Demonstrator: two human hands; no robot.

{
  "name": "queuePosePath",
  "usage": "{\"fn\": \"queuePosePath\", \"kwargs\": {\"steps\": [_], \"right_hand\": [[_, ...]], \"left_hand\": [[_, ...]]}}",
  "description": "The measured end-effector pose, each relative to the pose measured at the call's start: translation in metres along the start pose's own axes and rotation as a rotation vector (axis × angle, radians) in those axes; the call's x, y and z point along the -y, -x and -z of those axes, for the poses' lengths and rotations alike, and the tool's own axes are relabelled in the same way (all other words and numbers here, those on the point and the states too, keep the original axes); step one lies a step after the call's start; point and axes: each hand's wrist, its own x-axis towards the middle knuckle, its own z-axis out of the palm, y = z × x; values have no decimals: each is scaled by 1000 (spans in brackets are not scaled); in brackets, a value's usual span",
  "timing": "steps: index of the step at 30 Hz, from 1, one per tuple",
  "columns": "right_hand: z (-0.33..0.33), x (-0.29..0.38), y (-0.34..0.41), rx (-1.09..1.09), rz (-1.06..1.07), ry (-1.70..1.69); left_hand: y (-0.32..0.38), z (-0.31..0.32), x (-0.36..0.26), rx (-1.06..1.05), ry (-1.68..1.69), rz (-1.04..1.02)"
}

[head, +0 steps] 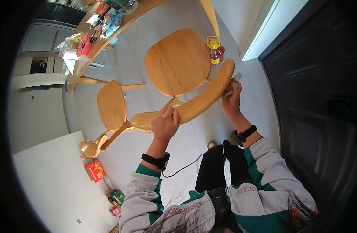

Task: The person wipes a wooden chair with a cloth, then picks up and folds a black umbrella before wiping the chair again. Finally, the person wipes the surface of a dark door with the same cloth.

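A wooden chair stands before me, its curved backrest nearest and its rounded seat beyond. My left hand grips the top of the backrest left of its middle, fingers curled over the wood. At the right end, my right hand holds a crumpled pale cloth against the rear side of the backrest, near the chair's upright. Part of the cloth is hidden by the fingers and the wood. Both wrists wear black straps with small devices.
A second wooden chair stands left, by a wooden table bearing bags, a red basket and a large bottle. An oil jug sits on the floor behind the seat. A dark door is at right; boxes line the left wall.
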Motion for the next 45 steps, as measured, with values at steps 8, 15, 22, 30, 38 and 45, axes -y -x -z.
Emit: {"fn": "queuePosePath", "kwargs": {"steps": [8,15,22,30,38,45], "right_hand": [[-32,-94,-15,61,202,44],[-87,-172,-11,-251,359,-84],[-118,-288,1,-206,323,150],[-85,-298,29,122,-96,169],[-107,-299,6,-88,223,373],[-76,-405,51,242,-335,650]], "left_hand": [[14,-20,7,-311,-27,-149],[19,-56,21,-775,-111,-419],[6,-87,31,-1177,-159,-515],[1,-87,31,-1290,-202,-588],[0,-102,33,-1336,-57,-426],[-6,-93,56,-1311,-73,-673]]}}
